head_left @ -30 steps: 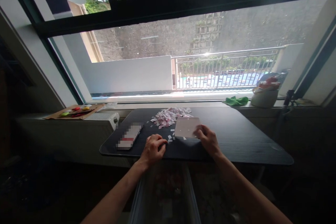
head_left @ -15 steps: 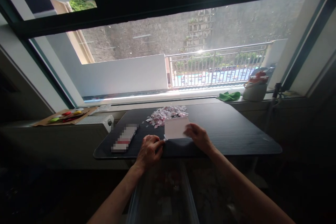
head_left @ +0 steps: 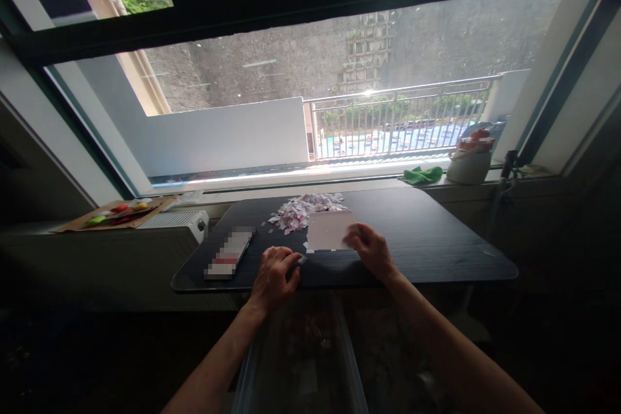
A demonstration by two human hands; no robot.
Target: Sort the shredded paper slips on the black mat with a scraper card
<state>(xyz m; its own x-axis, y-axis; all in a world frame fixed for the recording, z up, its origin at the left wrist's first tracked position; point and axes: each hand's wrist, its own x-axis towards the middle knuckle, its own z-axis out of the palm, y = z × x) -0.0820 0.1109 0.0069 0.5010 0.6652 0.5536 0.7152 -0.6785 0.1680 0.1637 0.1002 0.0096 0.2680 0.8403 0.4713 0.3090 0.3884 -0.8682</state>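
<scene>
A flat pale pinkish card [head_left: 331,230] is gripped at its right edge by my right hand [head_left: 372,249], whose fingertips are slightly blurred. The card is held tilted at the near side of a heap of small paper scraps [head_left: 303,208] and hides part of it. A few white scraps [head_left: 309,248] show along the card's lower edge. My left hand [head_left: 277,272] rests at the table's front edge, fingers bent and thumb apart from them. By its index fingertip lies a small greyish scrap [head_left: 302,260].
A phone-like slab with a pixelated face [head_left: 230,253] lies on the dark table [head_left: 427,242], left of my hands. Below the front edge is a clear plastic bin [head_left: 310,356]. A green cloth [head_left: 422,175] and a white pot [head_left: 469,167] sit on the windowsill.
My right hand has moved the card slightly up and to the right, uncovering scraps at its lower edge. My left fingertips have drawn back a little from the small scrap.
</scene>
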